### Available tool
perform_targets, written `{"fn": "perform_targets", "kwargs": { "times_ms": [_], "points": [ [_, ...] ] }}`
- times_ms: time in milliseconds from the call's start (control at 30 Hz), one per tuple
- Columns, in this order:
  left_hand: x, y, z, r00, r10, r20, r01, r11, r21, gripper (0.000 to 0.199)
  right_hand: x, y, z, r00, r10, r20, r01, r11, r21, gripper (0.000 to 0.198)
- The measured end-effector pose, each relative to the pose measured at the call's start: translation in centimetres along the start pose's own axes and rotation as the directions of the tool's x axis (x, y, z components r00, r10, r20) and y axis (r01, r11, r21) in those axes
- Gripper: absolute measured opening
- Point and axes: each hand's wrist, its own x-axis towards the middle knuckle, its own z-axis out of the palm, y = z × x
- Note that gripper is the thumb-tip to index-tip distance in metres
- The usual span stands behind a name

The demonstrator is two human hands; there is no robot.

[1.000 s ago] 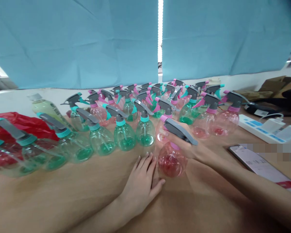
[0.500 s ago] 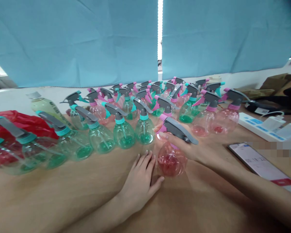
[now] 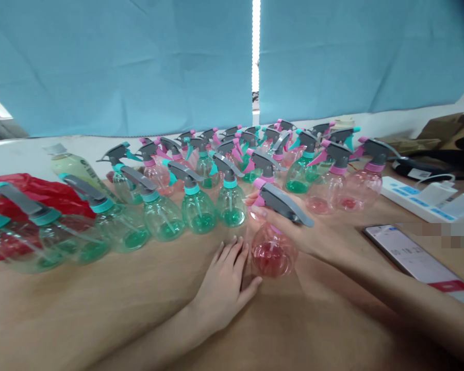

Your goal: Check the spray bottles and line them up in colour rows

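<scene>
My right hand (image 3: 290, 224) is wrapped round the neck of a pink spray bottle (image 3: 274, 255), just under its grey and pink trigger head. The bottle stands on the wooden table (image 3: 147, 309). My left hand (image 3: 228, 283) lies flat beside it on the left, fingers stretched out and holding nothing. Left of the hands runs a row of clear green spray bottles (image 3: 199, 214) with grey and turquoise heads. Behind the held bottle stand more pink spray bottles (image 3: 325, 193), mixed with green ones. The fingertips of my right hand are partly hidden behind the bottle's neck.
A phone (image 3: 413, 257) showing a timer lies at the right, below a white power strip (image 3: 417, 200) with plugs in it. A red plastic bag (image 3: 34, 193) and a pale bottle (image 3: 75, 167) are at the left. Blue curtain (image 3: 119, 67) hangs behind.
Almost nothing differs. The view has shifted very slightly; my right hand stays on the pink spray bottle and my left hand stays flat on the table.
</scene>
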Motion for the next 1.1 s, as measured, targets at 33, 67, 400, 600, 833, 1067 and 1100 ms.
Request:
{"fn": "perform_targets", "kwargs": {
  "times_ms": [33,67,400,600,833,1067,1100],
  "points": [
    [0.0,0.0,0.0,1.0,-0.002,-0.001,0.002,1.0,0.002,0.053,0.0,0.0,0.1,1.0,0.024,-0.007,-0.023,0.997,0.074,0.027],
    [0.0,0.1,-0.1,1.0,-0.003,-0.004,0.003,1.0,0.003,0.054,0.1,-0.1,0.1,0.999,0.04,-0.018,-0.037,0.987,0.154,0.026],
    [0.0,0.1,0.0,1.0,0.003,0.006,-0.003,1.0,0.014,0.056,0.0,-0.6,-0.6,0.997,0.073,0.036,-0.076,0.993,0.088,0.028],
    [0.0,0.2,0.0,1.0,0.013,0.009,-0.013,0.998,0.068,0.055,0.0,-1.0,-0.8,0.992,0.114,0.054,-0.114,0.993,-0.004,0.029],
    [0.0,0.3,-0.2,1.0,0.016,0.022,-0.018,0.995,0.098,0.056,0.0,-0.3,-0.6,0.997,0.079,0.007,-0.079,0.996,0.048,0.022],
    [0.0,0.1,-0.1,1.0,0.014,0.0,-0.014,0.997,0.072,0.055,0.1,0.5,0.4,0.998,-0.035,-0.05,0.039,0.994,0.098,0.021],
    [0.0,0.1,-0.1,1.0,0.013,0.003,-0.013,0.997,0.076,0.055,0.2,0.5,0.5,0.998,-0.05,-0.045,0.053,0.995,0.085,0.021]
  ]
}}
